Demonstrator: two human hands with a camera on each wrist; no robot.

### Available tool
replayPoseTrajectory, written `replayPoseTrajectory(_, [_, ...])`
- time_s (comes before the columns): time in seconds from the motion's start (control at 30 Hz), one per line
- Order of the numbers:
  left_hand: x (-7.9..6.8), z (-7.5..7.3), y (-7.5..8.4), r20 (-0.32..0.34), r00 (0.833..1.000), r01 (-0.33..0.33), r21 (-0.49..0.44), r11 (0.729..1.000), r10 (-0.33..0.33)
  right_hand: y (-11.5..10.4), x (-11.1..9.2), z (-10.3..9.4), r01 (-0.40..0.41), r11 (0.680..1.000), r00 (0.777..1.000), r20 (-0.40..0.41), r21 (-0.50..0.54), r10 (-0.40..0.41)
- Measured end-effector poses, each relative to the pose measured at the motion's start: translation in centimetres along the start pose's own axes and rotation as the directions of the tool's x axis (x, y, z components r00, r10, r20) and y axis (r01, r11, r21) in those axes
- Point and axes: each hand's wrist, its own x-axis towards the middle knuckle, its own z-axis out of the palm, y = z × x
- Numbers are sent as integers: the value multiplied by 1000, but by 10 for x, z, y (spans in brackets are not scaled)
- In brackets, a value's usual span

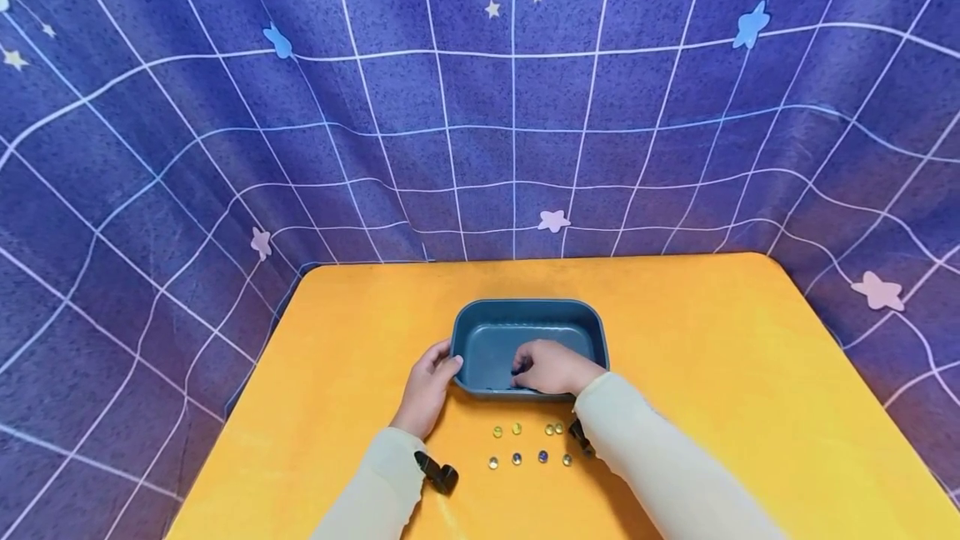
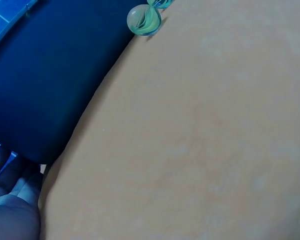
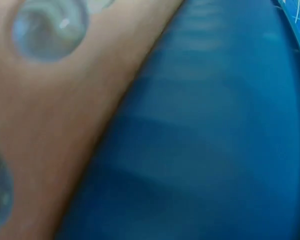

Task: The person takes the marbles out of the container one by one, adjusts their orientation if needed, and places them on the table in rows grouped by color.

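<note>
A dark blue rectangular box (image 1: 480,348) with an open top rests on the yellow table. My left hand (image 1: 427,388) holds its near left corner, thumb at the rim and fingers along the outer wall; in the left wrist view part of the hand (image 2: 12,210) shows against the box (image 2: 50,75). Over the near wall reaches my right hand (image 1: 557,367), its bent fingers inside and low, close to the floor. I cannot tell whether they pinch anything. Several glass marbles (image 1: 517,429) lie in two loose rows in front of the box. The right wrist view shows a marble (image 3: 51,29) beside the box wall (image 3: 190,135), without the hand.
The yellow table (image 1: 360,323) runs back to a purple-blue curtain (image 1: 480,157) with white grid lines and stars, which also hangs at both sides. Black straps with small cameras sit on both wrists, the left camera (image 1: 444,477) near the marbles.
</note>
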Motion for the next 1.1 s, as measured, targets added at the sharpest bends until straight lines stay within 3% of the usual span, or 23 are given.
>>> replayPoseTrajectory(0.33, [1,-2,-3,10,1000,-13,-31,999,14,-15,16,13,23,999,997,74,26,-25])
replayPoseTrajectory(1.1, [2,-2,-4,23,999,-43,-72,996,45,-43,48,30,101,995,984,146,0,-99])
